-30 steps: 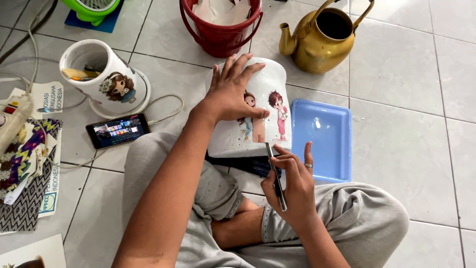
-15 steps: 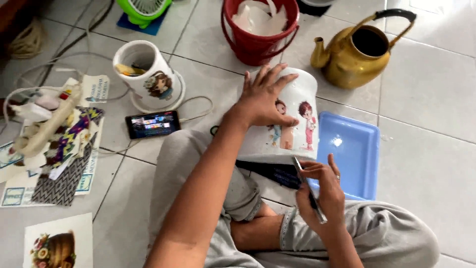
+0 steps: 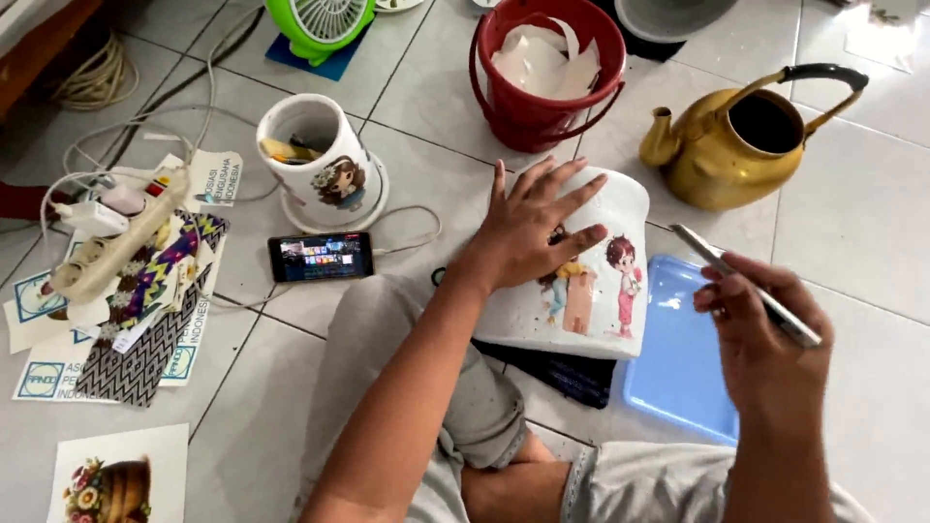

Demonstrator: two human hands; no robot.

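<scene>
A white pot (image 3: 620, 208) with cartoon children pasted on its side lies on my lap over a dark cloth (image 3: 562, 373). My left hand (image 3: 528, 228) rests flat on the pot with fingers spread, covering part of the pictures. My right hand (image 3: 765, 339) is raised to the right of the pot, above a blue tray (image 3: 678, 373), and grips a slim metal tool (image 3: 736, 281) whose tip points up and left, clear of the pot.
A red bucket (image 3: 542, 107) with paper scraps and a brass kettle (image 3: 741, 145) stand behind. A second decorated white pot (image 3: 325, 160), a phone (image 3: 320, 257), a power strip (image 3: 111, 242) with cables, printed papers (image 3: 126, 320) and a green fan (image 3: 320, 24) lie left.
My right hand has lifted the metal tool away from the pot's lower edge and swung it up to the right. The left hand stays pressed on the pot. The view has shifted.
</scene>
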